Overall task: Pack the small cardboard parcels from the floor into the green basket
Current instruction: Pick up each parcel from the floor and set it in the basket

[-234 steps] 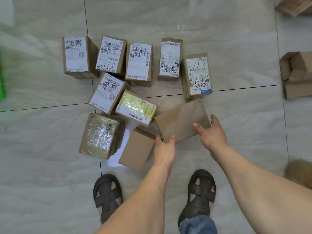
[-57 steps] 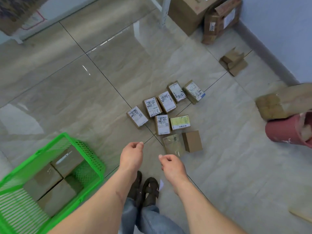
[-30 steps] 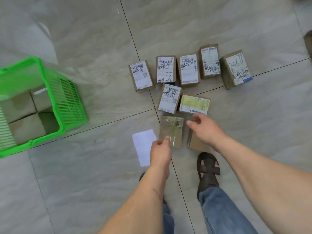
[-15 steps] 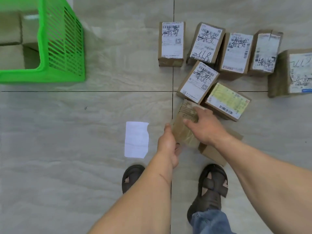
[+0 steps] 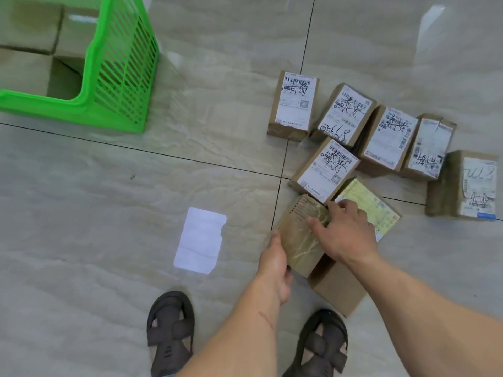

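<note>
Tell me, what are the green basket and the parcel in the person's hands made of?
The green basket looks like moulded plastic: bright, slightly glossy, with slatted lattice walls. The parcel held between the left hand and right hand seems to be brown cardboard, wrapped in shiny clear tape that catches the light.
</note>
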